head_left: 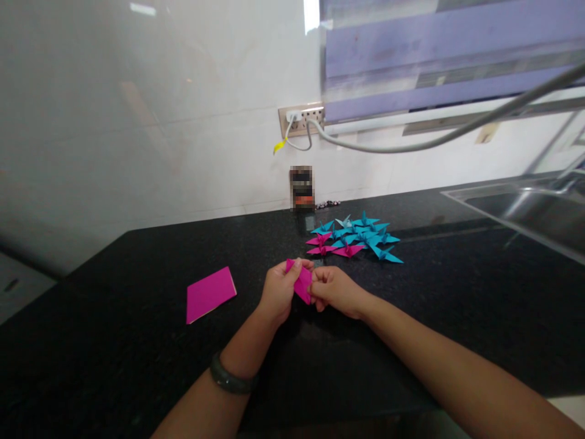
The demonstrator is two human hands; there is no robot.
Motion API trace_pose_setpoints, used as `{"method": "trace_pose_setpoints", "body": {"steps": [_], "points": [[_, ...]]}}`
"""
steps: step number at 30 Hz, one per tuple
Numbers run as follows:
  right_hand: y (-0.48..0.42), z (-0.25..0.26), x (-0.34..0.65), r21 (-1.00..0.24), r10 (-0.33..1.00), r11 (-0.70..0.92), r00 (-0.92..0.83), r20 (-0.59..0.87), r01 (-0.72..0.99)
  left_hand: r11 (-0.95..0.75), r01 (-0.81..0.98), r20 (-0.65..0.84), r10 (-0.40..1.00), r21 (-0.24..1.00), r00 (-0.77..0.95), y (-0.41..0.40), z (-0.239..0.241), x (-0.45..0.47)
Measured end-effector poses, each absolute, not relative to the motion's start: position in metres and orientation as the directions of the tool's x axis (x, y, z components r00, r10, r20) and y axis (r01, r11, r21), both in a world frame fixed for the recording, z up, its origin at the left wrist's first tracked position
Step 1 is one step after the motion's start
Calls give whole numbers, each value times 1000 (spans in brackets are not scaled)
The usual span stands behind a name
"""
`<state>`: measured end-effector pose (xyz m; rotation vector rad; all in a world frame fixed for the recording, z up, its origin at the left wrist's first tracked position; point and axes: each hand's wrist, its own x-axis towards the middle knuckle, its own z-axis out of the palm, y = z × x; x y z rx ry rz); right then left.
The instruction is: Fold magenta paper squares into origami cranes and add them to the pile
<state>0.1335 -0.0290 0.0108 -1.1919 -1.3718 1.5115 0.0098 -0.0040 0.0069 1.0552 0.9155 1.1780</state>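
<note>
**Pink paper (302,285), pinched from both sides**

Reaching in from lower left: left forearm (249,350), slanting up and rightward, dark bangle (232,376) around it. Entering from lower right: right forearm (425,341), longer in view, slanting up and leftward. Converging near mid-view, over the worktop (347,378); cannot tell whether touching it.

Left grip (278,289): closed on the paper's left side, thumb laid across the face in view, fingers mostly behind. Right grip (333,286): closed on the right edge, close to the lower end, fingers curled inward; exact contact partly hidden.

Paper: folded small, held directly between the two grips. Long axis slanting from upper left, away from the body, to lower right, toward it. Pointed corner at the lower end, aimed back and slightly rightward.

Left of the left grip, well apart: pink stack (210,294), flat, set askew, far edge rising rightward. Beyond the right grip: cranes (365,236), clustered close, mostly blue, one pale, several pink along the near left side. Farther back, near the wall (205,152): upright box (301,189), too blurred to read. At far right, partly in view: sink (452,194).
</note>
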Motion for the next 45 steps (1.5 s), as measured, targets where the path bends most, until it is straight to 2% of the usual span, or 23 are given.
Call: {"method": "trace_pose_setpoints", "body": {"steps": [13,15,17,20,22,27,32,34,36,39,41,45], "points": [[-27,8,135,-980,960,-138,-226,-168,143,150,-441,-92,984,885,151,5,9,3],[-26,8,136,-976,962,-132,-216,-168,172,96,-350,-57,991,932,119,6,10,0],[-25,7,138,-971,964,-113,-216,-159,210,-24,-138,39,993,990,107,6,10,-2],[-21,6,142,-953,969,-80,-203,-144,294,-188,192,164,977,963,134,6,8,-4],[-18,4,146,-929,983,-19,-162,-84,369,-213,245,190,975,946,114,7,6,-4],[-11,4,155,-771,954,253,-17,300,584,-109,81,95,983,991,154,6,3,0],[-14,8,155,-660,876,456,-172,450,597,45,19,-48,956,999,291,-1,5,6],[-16,10,154,-661,860,492,-199,469,568,70,34,-76,957,997,279,-3,7,7],[-17,12,152,-705,872,468,-150,465,534,78,25,-81,970,997,230,-3,9,7],[-18,12,150,-806,921,351,-23,388,476,92,-37,-86,986,995,146,-2,8,7],[-17,10,150,-839,948,280,1,317,466,93,-76,-85,991,993,100,-2,7,7],[-16,5,149,-803,961,239,-12,278,545,59,-82,-54,997,995,59,-2,7,8]]}}
